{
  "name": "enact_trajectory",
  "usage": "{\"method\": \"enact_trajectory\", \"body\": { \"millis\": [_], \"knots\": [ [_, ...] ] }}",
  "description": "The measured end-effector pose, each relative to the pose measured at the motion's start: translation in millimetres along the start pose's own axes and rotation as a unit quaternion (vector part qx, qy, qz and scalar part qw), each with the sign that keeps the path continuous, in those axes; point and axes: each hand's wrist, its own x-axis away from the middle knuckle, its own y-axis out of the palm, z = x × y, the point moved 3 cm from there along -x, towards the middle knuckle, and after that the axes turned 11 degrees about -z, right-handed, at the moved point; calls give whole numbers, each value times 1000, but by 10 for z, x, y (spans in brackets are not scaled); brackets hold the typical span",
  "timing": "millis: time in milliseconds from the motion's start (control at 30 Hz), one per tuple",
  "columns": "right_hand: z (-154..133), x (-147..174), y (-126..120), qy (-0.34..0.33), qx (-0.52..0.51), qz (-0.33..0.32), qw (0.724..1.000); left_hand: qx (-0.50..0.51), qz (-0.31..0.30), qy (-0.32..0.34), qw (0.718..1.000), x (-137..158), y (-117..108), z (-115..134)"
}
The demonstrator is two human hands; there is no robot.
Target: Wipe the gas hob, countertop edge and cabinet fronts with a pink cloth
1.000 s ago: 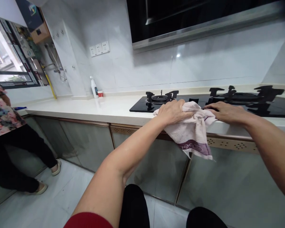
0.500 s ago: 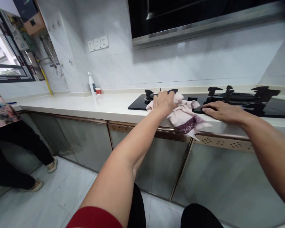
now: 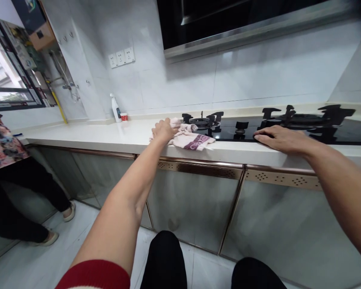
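The left hand [image 3: 163,131] gripped a pinkish towel [image 3: 187,139] on the countertop [image 3: 135,135]; the right hand [image 3: 279,138] rested, fingers outstretched, at the gas hob [image 3: 225,135]. A white bottle [image 3: 115,109] stood beside a red cup [image 3: 124,117], their contents hidden.

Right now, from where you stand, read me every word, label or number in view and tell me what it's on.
Nothing reads clearly.
Cloth: pale letters on its purple band, too blurred and folded to read.
White bottle: dark label, too small.
Red cup: pale marking, too small.
Dark panel, upper left: coloured mark, unreadable.
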Motion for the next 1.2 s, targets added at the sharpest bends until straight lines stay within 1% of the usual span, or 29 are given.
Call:
{"method": "enact_trajectory", "body": {
  "millis": [133,233,333,500,600,700,767,833,900,1067,1133,1200],
  "knots": [
    [16,-16,6,-3,-6,11,1000,-11,-13,-62,998,39,-174,-434],
    [26,-27,6,-4,-6,12,1000,-41,-19,-103,994,111,-276,-647],
    [32,-34,7,-3,-4,13,1000,-73,11,-102,992,233,-319,-689],
    [28,-59,12,-11,-3,21,1000,-95,69,-73,990,503,-274,-534],
    [23,-71,13,-4,-1,20,1000,-86,87,-51,991,635,-250,-382],
    [13,-72,16,-5,0,17,1000,-59,83,-28,994,724,-233,-177],
    [11,-69,17,-4,2,15,1000,-38,76,-7,996,774,-210,9],
    [13,-64,16,-1,4,13,1000,-19,63,26,997,833,-165,241],
    [14,-58,12,1,5,12,1000,-10,52,73,996,913,-100,521],
    [10,-49,3,3,9,8,1000,-33,52,210,976,1197,74,1258],
    [19,-57,11,7,14,-2,1000,-32,45,250,967,1280,119,1481],
    [37,-75,25,5,19,-7,1000,-21,29,276,960,1301,142,1630]
  ]
}}
